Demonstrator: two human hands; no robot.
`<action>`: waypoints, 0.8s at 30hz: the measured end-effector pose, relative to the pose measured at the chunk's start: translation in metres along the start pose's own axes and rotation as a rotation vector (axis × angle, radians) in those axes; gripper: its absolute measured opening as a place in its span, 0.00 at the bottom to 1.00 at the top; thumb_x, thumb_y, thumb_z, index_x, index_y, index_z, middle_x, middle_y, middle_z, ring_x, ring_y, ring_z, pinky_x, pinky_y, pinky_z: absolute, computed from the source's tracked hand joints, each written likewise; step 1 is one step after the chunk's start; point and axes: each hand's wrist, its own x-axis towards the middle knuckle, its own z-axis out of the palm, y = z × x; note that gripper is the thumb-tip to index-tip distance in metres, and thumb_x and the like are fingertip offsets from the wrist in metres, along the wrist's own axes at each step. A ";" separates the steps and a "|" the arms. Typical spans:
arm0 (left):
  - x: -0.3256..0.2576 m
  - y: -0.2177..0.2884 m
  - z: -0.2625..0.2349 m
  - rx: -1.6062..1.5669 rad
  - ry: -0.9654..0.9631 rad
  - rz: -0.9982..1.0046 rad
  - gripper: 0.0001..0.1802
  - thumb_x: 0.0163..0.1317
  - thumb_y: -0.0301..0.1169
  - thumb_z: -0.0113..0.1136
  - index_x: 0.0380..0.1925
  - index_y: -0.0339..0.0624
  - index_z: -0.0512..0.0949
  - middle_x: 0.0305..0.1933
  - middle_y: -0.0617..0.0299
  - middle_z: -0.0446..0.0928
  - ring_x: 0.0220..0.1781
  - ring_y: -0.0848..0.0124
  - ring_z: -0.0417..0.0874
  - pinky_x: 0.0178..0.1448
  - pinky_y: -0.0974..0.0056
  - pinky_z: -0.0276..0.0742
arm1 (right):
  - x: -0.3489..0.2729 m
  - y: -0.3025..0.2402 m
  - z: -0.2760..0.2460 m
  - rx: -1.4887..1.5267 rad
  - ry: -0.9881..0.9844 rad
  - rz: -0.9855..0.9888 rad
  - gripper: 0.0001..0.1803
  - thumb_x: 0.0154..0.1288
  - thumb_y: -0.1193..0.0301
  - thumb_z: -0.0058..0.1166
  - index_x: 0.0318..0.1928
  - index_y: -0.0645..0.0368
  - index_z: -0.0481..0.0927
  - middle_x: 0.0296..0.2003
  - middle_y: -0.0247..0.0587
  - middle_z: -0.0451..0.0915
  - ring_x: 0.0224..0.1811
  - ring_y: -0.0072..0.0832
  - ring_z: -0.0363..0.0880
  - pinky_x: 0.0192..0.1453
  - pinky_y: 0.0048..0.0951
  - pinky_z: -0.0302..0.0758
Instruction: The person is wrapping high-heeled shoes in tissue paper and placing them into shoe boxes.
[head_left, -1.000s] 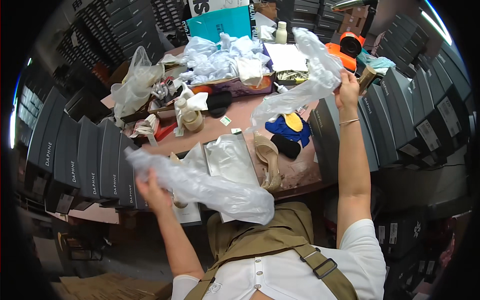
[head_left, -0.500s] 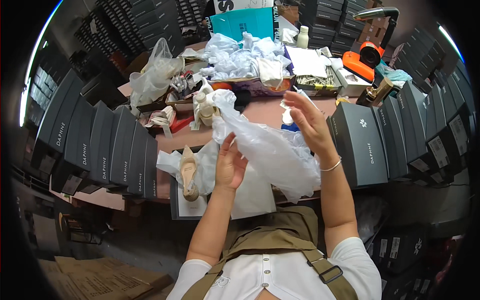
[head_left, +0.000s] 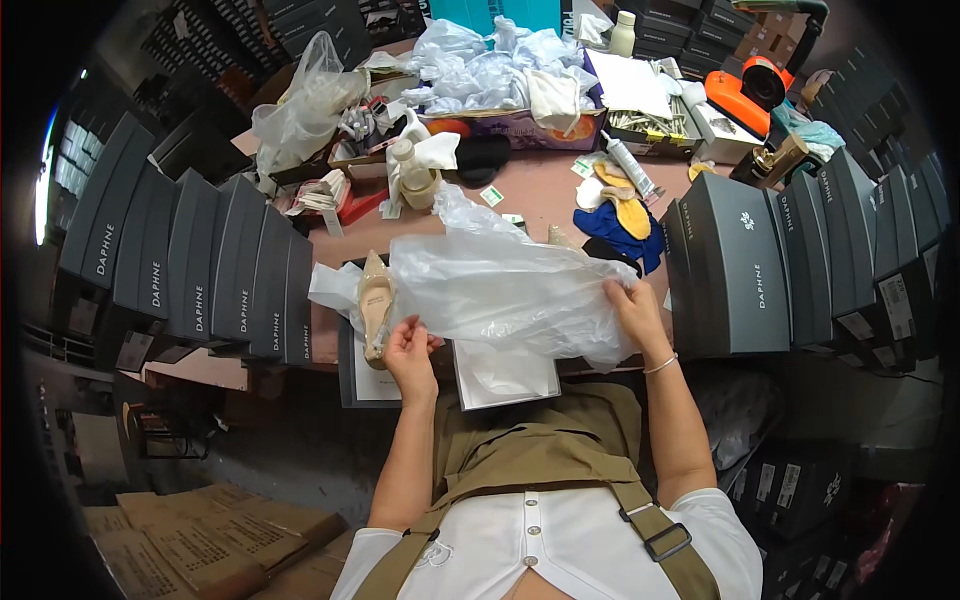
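Now both hands grip the clear plastic bag (head_left: pixel 500 290) at centre table: the left hand (head_left: pixel 410 350) pinches its lower edge at eight o'clock, the right hand (head_left: pixel 632 312) clamps its end at three o'clock. A beige shoe (head_left: pixel 376 305) lies just beside the left hand, dark grey boxes (head_left: pixel 200 270) stacked at nine o'clock.

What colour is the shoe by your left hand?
Beige, a pale nude tone: the shoe, beside the left hand, shows best in the head view.

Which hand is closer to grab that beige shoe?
Probably the left hand: it sits right beside the beige shoe, holding the plastic bag. The right hand grips the bag's far end.
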 end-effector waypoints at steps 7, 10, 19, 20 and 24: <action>-0.058 0.094 0.040 1.183 -0.361 0.962 0.45 0.48 0.32 0.72 0.68 0.46 0.61 0.71 0.45 0.52 0.73 0.48 0.53 0.72 0.40 0.48 | -0.041 -0.062 0.011 -0.328 -0.230 -0.852 0.11 0.55 0.75 0.57 0.39 0.65 0.74 0.43 0.52 0.76 0.50 0.49 0.73 0.50 0.41 0.72; -0.032 0.078 0.048 1.442 -0.655 0.745 0.41 0.52 0.39 0.69 0.66 0.48 0.63 0.71 0.48 0.56 0.74 0.49 0.54 0.72 0.36 0.44 | -0.073 -0.081 0.035 -0.289 -0.640 -0.826 0.12 0.56 0.74 0.56 0.40 0.65 0.74 0.42 0.52 0.77 0.49 0.48 0.75 0.53 0.40 0.72; 0.021 0.067 0.048 1.069 -0.547 0.537 0.31 0.60 0.40 0.62 0.61 0.38 0.67 0.61 0.42 0.70 0.66 0.45 0.65 0.70 0.50 0.58 | -0.077 0.007 -0.013 0.007 -0.246 0.071 0.12 0.67 0.71 0.45 0.38 0.67 0.79 0.26 0.38 0.81 0.29 0.20 0.76 0.37 0.24 0.74; 0.033 0.073 0.048 1.146 -0.358 0.737 0.32 0.60 0.41 0.62 0.61 0.37 0.67 0.60 0.40 0.70 0.65 0.45 0.66 0.69 0.52 0.60 | -0.083 0.020 -0.015 0.113 -0.213 0.103 0.12 0.67 0.71 0.45 0.38 0.68 0.78 0.26 0.37 0.82 0.29 0.19 0.76 0.36 0.23 0.74; 0.088 0.089 0.048 1.130 -0.400 0.384 0.37 0.59 0.48 0.63 0.60 0.33 0.68 0.58 0.39 0.72 0.61 0.51 0.72 0.65 0.55 0.64 | -0.076 0.035 -0.024 -0.100 -0.273 0.114 0.12 0.66 0.72 0.44 0.36 0.68 0.78 0.28 0.36 0.83 0.30 0.18 0.77 0.36 0.23 0.74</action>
